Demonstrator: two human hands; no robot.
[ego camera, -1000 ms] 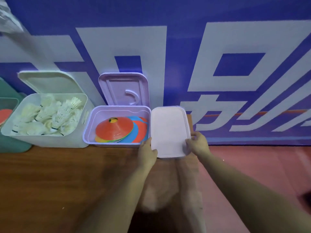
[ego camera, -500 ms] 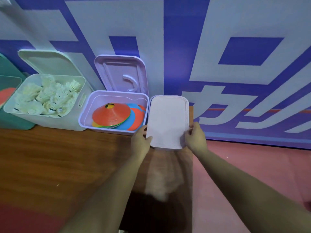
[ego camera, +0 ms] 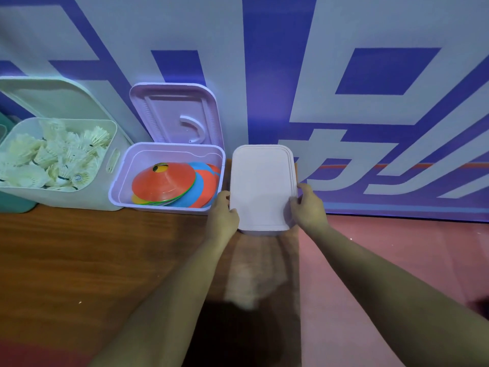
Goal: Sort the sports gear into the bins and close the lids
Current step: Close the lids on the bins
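A pale pink bin with its lid closed (ego camera: 262,186) stands at the table's right end against the wall. My left hand (ego camera: 222,215) grips its near left edge and my right hand (ego camera: 307,207) grips its near right edge. Left of it an open lilac bin (ego camera: 169,152) holds flat orange, blue and yellow marker cones (ego camera: 169,181); its lid (ego camera: 177,115) leans back on the wall. Further left an open white bin (ego camera: 105,192) is full of white shuttlecocks (ego camera: 53,157), its lid (ego camera: 53,99) also tilted back.
The bins stand in a row along the back of a brown wooden table (ego camera: 79,260). A teal bin (ego camera: 13,205) shows at the far left edge. Behind is a blue and white banner wall (ego camera: 344,75). Right of the table lies red floor (ego camera: 397,247).
The view has moved closer and slightly down. Both hands stay on the closed pink bin's near edges; the bin has not visibly shifted.
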